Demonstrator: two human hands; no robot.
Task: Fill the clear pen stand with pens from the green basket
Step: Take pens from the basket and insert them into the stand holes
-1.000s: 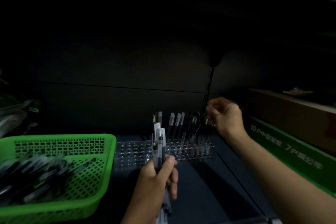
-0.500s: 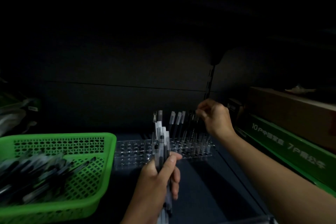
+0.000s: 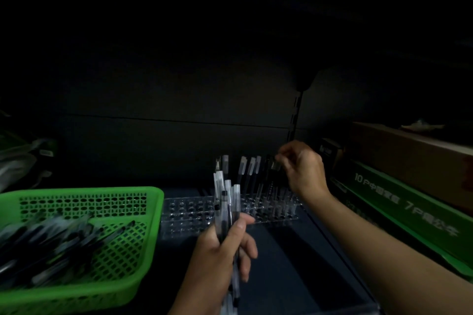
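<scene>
Listing items as seen from the head view, dim light throughout.

Green basket (image 3: 153, 202): plastic, perforated walls, lower left of the frame, on the dark shelf surface (image 3: 281, 263). Contents: loose pens (image 3: 51, 240), heaped and blurred, lying roughly flat.

Clear pen stand (image 3: 189, 212): transparent block with rows of holes, centre of the frame, just right of the basket, its left end close to the basket's rim. Left part shows vacant holes; right part carries standing pens (image 3: 249, 169), upright, caps upward.

Left hand (image 3: 220, 256): lower centre, in front of the stand. Fingers and thumb curled round a bundle of pens (image 3: 226, 202), held upright, pale caps rising above the fist and overlapping the stand in the picture.

Right hand (image 3: 304, 171): right of centre, above the stand's right end, forearm entering from the lower right corner. Fingertips drawn together, pinching the top of a single pen (image 3: 275, 165) among the standing ones; whether its lower end is seated in a hole cannot be told.

Green box (image 3: 409, 212): long, printed lettering, right edge of the frame. Brown carton (image 3: 409, 151): stacked on it.
</scene>
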